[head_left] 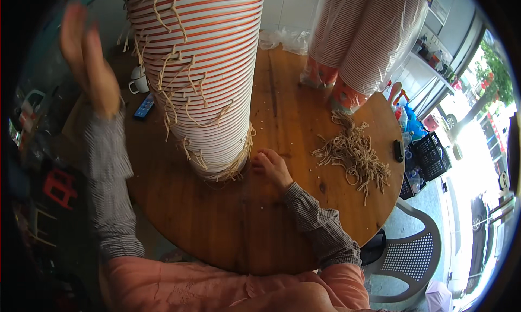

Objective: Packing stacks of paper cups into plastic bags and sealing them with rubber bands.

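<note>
Raising the left hand (pixel 89 62) high beside a towering stack of nested white containers (pixel 209 78), a person sits at a round wooden worktop (pixel 260 225), both forearms sleeved in a dark check. The left forearm climbs almost vertically along the left side of the view; its hand, blurred at the fingertips, is spread with fingers extended and appears to grip nothing. The right hand (pixel 273 168) hangs low, its forearm angled inward over the worktop and its fingers curled; whether they pinch anything cannot be told.

The orange-rimmed stack stands between the two hands, its foot just left of the right fingertips and its upper end running past the top of the view. Knotted twine ends (pixel 195 86) bristle down its left side, and more twine circles its base.

Bare wood stretches from the stack's foot to the curved near edge, and another open strip separates the right hand from a loose heap of twine (pixel 355 157) near the right edge. Plastic-wrapped stacks (pixel 374 38) bound the far right side; a blue remote control (pixel 144 106) and a white mug (pixel 139 82) lie beyond the stack's left flank.
</note>
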Demonstrator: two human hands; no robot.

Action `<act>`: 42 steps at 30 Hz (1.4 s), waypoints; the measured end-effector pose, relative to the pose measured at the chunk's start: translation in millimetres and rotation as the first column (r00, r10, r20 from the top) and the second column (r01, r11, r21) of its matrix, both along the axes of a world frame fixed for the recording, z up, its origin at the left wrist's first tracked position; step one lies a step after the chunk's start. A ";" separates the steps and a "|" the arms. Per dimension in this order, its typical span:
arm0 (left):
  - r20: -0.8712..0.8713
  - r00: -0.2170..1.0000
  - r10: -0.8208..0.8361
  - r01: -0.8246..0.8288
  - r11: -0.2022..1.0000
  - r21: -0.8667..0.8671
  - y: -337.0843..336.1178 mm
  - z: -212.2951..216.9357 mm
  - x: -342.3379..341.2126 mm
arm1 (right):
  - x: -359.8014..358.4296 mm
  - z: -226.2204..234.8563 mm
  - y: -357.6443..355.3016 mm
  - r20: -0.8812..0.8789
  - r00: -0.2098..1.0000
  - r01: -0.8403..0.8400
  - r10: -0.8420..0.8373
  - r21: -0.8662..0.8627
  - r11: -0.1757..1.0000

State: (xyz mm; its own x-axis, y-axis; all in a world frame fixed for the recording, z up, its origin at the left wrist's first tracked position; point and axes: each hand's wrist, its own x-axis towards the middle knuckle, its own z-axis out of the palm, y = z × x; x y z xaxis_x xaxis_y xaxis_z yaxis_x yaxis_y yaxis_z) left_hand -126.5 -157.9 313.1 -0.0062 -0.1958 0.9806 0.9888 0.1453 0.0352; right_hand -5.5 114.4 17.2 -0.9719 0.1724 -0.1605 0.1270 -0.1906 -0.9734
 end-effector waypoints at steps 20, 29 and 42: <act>0.738 0.471 -0.483 0.555 0.813 0.177 -13.3 -36.7 -21.6 | -41.4 -17.4 9.6 -0.220 0.975 0.008 0.039 0.210 0.978; 0.874 0.415 -0.253 0.665 0.740 -0.102 -33.3 -280.4 23.6 | -49.0 26.1 4.2 -0.453 0.846 -0.172 0.283 0.270 0.947; 0.923 0.218 -0.318 0.702 0.708 0.078 -32.7 -300.1 5.5 | -59.4 48.1 11.1 -0.525 0.810 -0.195 0.262 0.181 0.964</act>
State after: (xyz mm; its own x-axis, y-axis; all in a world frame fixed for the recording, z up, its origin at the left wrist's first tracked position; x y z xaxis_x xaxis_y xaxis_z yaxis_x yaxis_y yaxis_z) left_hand -120.9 -190.6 13.0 -0.8035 0.4819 0.3496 0.2940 -0.1895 0.9368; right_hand -64.9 125.4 65.2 -0.9094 -0.0812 0.4079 -0.3988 -0.1077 -0.9107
